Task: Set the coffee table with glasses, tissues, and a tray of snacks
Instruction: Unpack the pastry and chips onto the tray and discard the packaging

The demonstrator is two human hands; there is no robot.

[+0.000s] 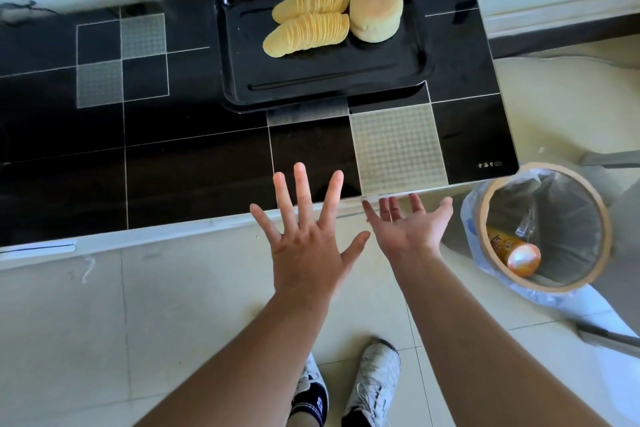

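Lying near the far right corner of the black tabletop (194, 149), long axis along the far edge: tray (329, 80) with two chip stacks (308, 22) pointing lengthwise beside a round cake (376, 10). Well beyond both. Hovering empty at the near edge, fingers spread: left hand (308, 246) palm down, right hand (410, 229) palm up. Cut off at left: tabletop. Half-hidden in the bin (543, 229) off the right edge: a can.

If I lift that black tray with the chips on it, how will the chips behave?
The two chip rows lie loose on the glossy tray, so they will probably slide or fan apart if it tilts. They look thin and likely brittle. The round cake beside them may block drift only on that side.
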